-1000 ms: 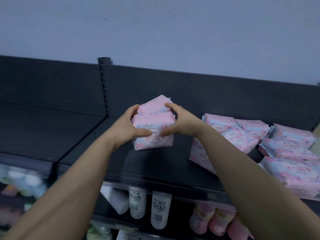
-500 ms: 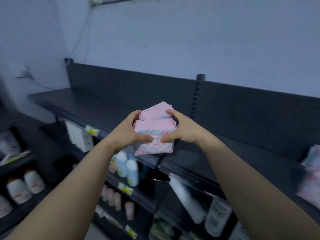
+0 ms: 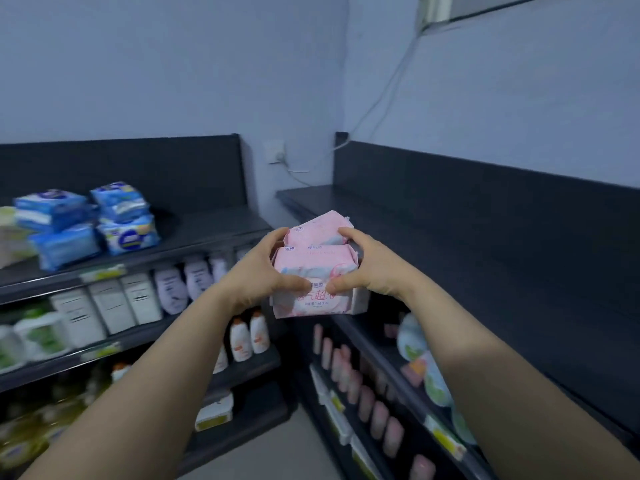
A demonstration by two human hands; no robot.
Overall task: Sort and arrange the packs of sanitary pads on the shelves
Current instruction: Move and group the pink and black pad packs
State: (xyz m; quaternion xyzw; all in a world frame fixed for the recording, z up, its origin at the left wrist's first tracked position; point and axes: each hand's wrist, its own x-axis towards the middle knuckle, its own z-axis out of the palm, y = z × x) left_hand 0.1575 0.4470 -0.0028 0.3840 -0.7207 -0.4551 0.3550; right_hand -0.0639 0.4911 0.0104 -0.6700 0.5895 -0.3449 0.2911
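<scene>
Dark shelves (image 3: 450, 244) | pink packs (image 3: 315, 263), long axis left-right | left hand (image 3: 256, 271), right hand (image 3: 375, 271) gripping ends

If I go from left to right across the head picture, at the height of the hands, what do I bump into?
blue packs → left hand → pink packs → right hand → dark top shelf

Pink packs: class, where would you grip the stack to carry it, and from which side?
At the two short ends, one hand from each side, as the left hand and right hand do now. The pink packs look soft and are stacked, so squeezing inward likely keeps the upper one from sliding.
</scene>
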